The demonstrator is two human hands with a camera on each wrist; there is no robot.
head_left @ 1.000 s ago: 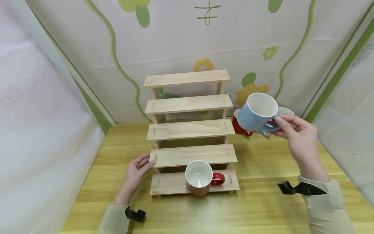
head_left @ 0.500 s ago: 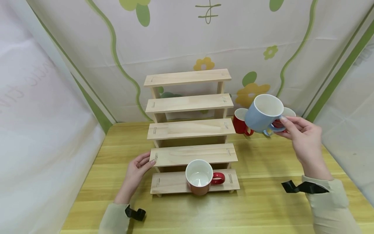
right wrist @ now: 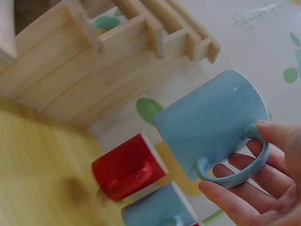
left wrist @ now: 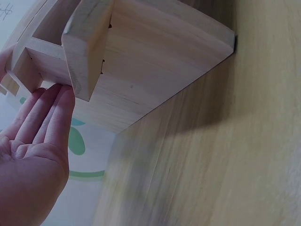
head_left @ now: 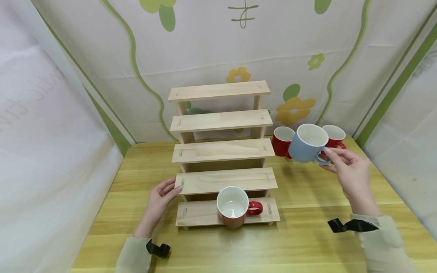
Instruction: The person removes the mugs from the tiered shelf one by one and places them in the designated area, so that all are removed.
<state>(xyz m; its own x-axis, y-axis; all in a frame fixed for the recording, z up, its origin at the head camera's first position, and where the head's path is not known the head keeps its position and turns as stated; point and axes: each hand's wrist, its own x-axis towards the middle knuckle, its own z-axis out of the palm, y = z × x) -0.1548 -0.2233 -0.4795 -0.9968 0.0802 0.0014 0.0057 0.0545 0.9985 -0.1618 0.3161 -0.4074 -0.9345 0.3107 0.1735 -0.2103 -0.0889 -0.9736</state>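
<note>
My right hand (head_left: 351, 172) pinches the handle of a light blue mug (head_left: 307, 144), white inside, held above the table with its mouth tilted. In the right wrist view, the thumb lies atop the handle of this blue mug (right wrist: 211, 122) and the fingers are below it. My left hand (head_left: 162, 197) grips the left end of the second step from the bottom of a stepped wooden shelf (head_left: 223, 149), thumb on top. The left wrist view shows the fingers (left wrist: 59, 113) against the wood from below. A mug with a red handle (head_left: 233, 206) stands on the lowest step.
Right of the shelf stand a red mug (head_left: 281, 142) and another red mug (head_left: 334, 136) farther right. A second blue mug (right wrist: 160, 207) shows in the right wrist view, hidden in the head view. A patterned cloth (head_left: 205, 45) hangs behind the wooden table (head_left: 136, 159).
The right hand first shifted slightly right with the blue mug, then lowered it, bringing the far-right red mug into fuller view. The left hand and shelf have stayed put.
</note>
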